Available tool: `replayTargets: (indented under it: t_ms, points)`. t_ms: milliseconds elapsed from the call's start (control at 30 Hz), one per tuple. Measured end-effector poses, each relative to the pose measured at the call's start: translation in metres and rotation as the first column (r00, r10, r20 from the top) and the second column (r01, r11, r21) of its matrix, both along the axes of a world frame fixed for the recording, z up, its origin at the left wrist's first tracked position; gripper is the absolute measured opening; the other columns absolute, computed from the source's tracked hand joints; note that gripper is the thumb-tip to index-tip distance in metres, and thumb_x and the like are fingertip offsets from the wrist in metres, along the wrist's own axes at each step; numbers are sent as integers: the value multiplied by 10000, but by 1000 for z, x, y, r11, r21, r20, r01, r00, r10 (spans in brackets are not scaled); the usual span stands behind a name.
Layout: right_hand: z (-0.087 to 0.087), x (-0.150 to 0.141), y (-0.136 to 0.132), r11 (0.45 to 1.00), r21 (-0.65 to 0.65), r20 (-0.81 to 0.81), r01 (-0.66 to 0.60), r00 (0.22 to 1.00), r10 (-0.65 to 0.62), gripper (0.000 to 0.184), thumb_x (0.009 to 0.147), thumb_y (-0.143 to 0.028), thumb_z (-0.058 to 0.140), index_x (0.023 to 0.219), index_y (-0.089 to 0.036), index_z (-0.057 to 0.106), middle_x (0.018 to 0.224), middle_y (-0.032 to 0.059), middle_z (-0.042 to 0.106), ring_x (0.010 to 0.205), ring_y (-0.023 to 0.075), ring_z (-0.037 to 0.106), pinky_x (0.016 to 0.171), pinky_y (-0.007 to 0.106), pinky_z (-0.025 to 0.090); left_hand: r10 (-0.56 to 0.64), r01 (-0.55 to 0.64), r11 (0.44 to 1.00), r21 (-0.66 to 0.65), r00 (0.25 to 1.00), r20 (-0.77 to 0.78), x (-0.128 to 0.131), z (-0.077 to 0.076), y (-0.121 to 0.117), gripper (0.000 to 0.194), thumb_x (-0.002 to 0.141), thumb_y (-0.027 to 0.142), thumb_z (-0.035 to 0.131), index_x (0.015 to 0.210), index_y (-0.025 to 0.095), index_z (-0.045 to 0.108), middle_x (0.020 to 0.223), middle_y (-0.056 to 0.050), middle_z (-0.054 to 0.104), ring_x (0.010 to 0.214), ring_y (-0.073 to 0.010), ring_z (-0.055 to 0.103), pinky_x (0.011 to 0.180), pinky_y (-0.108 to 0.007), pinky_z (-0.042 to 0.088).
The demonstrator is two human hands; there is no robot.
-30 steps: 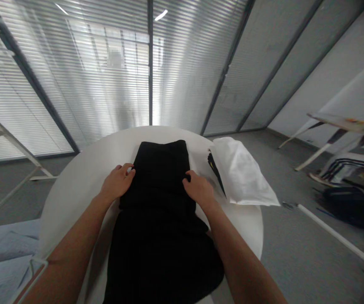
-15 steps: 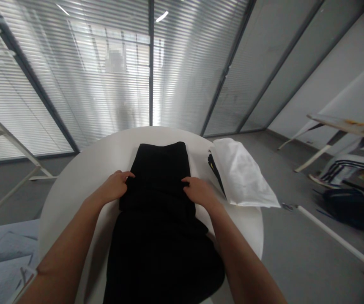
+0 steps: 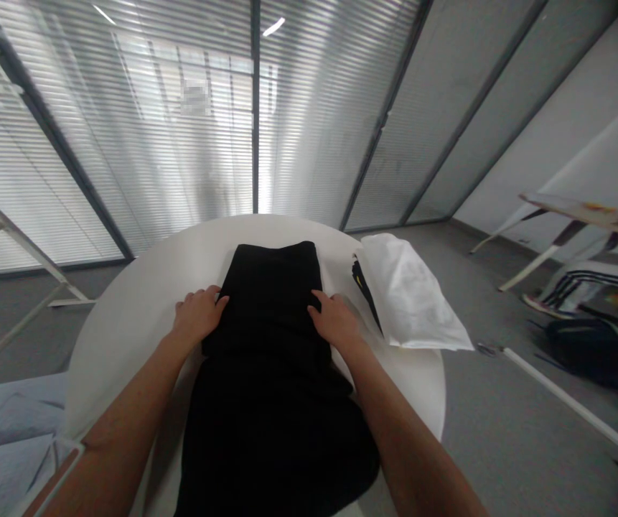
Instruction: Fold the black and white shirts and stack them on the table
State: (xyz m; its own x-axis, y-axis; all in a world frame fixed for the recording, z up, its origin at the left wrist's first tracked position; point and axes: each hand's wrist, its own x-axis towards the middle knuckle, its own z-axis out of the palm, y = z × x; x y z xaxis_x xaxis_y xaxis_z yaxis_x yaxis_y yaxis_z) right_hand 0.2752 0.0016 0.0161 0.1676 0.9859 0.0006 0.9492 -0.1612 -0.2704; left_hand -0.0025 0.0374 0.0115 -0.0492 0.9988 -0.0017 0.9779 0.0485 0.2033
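A length of folded black cloth (image 3: 270, 345), its garment kind not clear, lies lengthwise on a round white table (image 3: 152, 287). Its narrower far part is doubled over, and the near part spreads wider toward me. My left hand (image 3: 198, 316) grips the left edge of the far part, thumb on top and fingers curled at the side. Opposite it, my right hand (image 3: 338, 323) has the right edge, thumb and forefinger on the fabric. The undersides of both grips are hidden. To the right of my right hand lies a white bundle (image 3: 410, 294) with dark material showing along its left side.
Papers (image 3: 12, 424) lie at the lower left, near a pale metal frame (image 3: 23, 244). On the right are a white pole (image 3: 572, 395), a dark bag (image 3: 593, 352) and another table (image 3: 578, 208). Blinds (image 3: 179, 143) stand behind the round table.
Both hands have shifted slightly at the cloth's edges, thumbs and forefingers now farther apart. Creases across the middle of the cloth look flatter. The white bundle lies as before.
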Motion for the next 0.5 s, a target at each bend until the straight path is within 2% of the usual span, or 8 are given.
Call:
replayTargets:
  t_ms: [200,333,400,500]
  points:
    - [4,6,1,997,-29,-64,-69,996,67,403,871,-205,461,1243,-280,598,1131,88,643,1021,224,627,871,320,450,30,-9,983,-181,993,114,-9,9,3,466,890,454,418,1284,225,517,1156,-122,685,1066,-324,624,901,-460,437]
    - [10,10,0,991,-68,-110,-117,988,109,296,847,-199,457,1014,-274,690,1049,40,700,1002,209,636,861,300,444,-16,49,971,-235,990,142,-16,13,-2,485,842,468,486,1259,227,535,1022,-102,726,964,-287,667,836,-400,468]
    - [12,10,1,992,-69,-120,-106,988,97,276,861,-215,443,946,-272,699,1016,32,712,988,206,640,851,297,442,-38,65,966,-250,993,112,-18,14,-4,506,832,478,484,1271,229,524,998,-98,728,954,-301,668,839,-431,468]
    - [11,7,2,998,-46,-119,-49,992,43,285,877,-253,447,1035,-270,684,1033,46,708,983,213,638,850,305,443,-49,59,964,-258,998,43,-16,13,-5,522,832,487,450,1285,237,512,1071,-116,708,1008,-347,645,893,-539,429]
